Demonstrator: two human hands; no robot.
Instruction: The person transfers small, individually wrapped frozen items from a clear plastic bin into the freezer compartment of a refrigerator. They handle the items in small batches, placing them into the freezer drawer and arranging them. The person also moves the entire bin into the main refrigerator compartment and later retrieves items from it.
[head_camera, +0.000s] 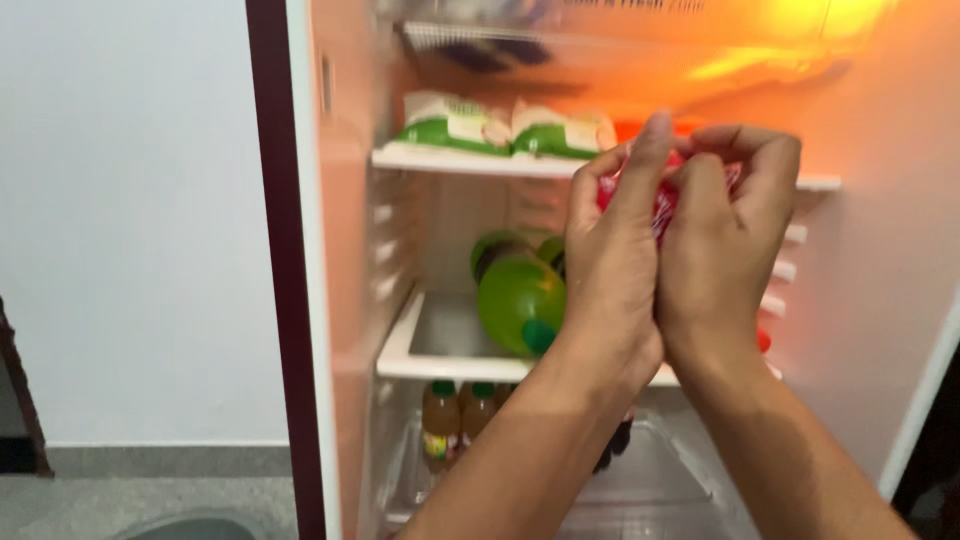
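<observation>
Head view: both hands are being held raised together in front of an open fridge (345, 300), at the level of its upper shelf (470, 160). A red packet (662, 205) is being clasped between them; only slivers of its red and white surface are being shown between the fingers, so its full shape cannot be told. The left hand (612, 270) is being pressed against the packet's near side, with its fingers (640, 160) closed upward over the packet's edge. The right hand (722, 240) is being curled over the top, its fingers (745, 145) bent down and narrow on the packet. The two-handed grip is being judged as steadying a soft, crinkly item that one hand alone would let sag.

The packet is being held in the air just in front of the upper shelf, not resting on it. Two green and white bags (505, 128) are being kept side by side on that shelf, lying flat, probably so they do not slide. On the middle shelf (440, 365) a large green bottle (520, 300) is being stored on its side with the cap toward the door, likely because it is too tall to stand there. Small bottles with green caps (458, 420) are being kept upright in the lower compartment, where height allows. Orange light is being cast over the interior's top.
</observation>
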